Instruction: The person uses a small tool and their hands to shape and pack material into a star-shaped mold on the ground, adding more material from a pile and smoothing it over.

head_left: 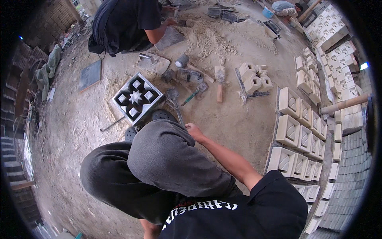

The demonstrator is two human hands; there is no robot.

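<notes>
My right hand [193, 132] is beside my right knee, its fingers closed at the lower end of a long, narrow grey tool [178, 112]. The far end of that tool lies by a small dark trowel-like blade [172, 94]; whether they are one piece I cannot tell. Of my left arm only a bit of skin shows at the lower edge, and the left hand is out of sight behind my legs. In front of my feet sits a square metal block mould [137, 97] with black cross-shaped cavities around a star, and a rod sticks out from its near left side.
Past the mould lie a mallet [182, 61], a wooden-handled trowel [219, 81] and a green-handled tool [190, 97]. A cream openwork block [254, 77] rests on a board to the right. Rows of cast blocks [288, 129] line the right side. Another person [123, 26] crouches ahead by loose sand [211, 38].
</notes>
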